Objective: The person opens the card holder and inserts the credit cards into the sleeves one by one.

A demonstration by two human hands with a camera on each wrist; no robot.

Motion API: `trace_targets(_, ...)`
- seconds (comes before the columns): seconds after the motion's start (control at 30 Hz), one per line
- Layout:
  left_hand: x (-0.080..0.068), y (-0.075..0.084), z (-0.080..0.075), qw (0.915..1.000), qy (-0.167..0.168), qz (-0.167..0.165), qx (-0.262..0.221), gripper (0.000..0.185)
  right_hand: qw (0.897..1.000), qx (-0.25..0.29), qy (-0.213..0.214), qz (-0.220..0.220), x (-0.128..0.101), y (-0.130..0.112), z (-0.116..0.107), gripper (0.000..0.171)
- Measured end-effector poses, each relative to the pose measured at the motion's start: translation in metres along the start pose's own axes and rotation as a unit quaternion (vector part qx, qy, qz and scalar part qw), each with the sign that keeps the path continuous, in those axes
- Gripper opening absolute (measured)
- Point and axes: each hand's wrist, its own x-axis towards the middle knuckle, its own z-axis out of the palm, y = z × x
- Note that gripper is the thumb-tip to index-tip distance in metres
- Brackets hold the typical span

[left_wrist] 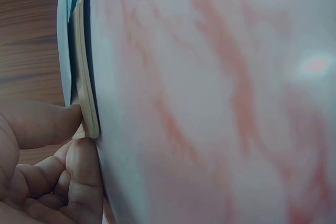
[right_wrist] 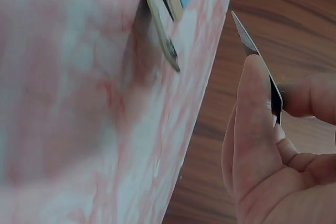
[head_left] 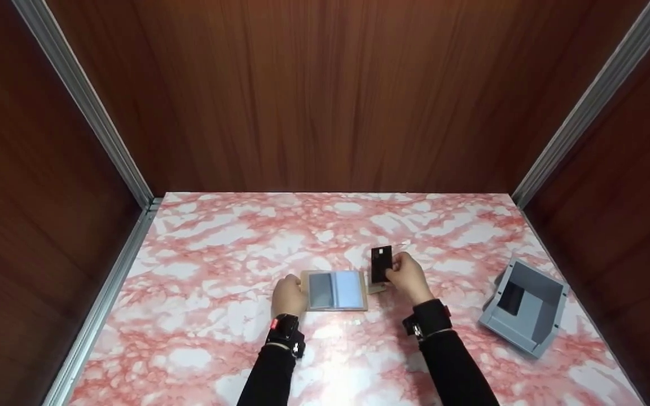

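Right hand (head_left: 409, 279) pinching a black rectangular card (head_left: 381, 264) bearing a pale square (head_left: 381, 251), left hand (head_left: 289, 296) pinching an open tan plastic-sleeved wallet (head_left: 334, 290)

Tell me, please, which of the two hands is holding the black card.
The right hand holds the black card; the left hand grips the edge of the open wallet instead.

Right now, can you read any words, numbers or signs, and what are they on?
No words, numbers or signs can be read.
Black rectangular card in the right hand: a small pale square shows; any print is too small to read.
Tan wallet with clear plastic sleeves in the left hand: no readable text.
Grey plastic bin: none readable.
Black wristbands: none readable.
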Motion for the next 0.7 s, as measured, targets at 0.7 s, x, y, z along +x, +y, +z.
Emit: trace_targets(0.7,-0.001,0.0,0.0,0.9999,0.011,0.007,0.007,0.019,0.997,0.046,-0.061,0.0,-0.011,-0.017,0.051,0.016)
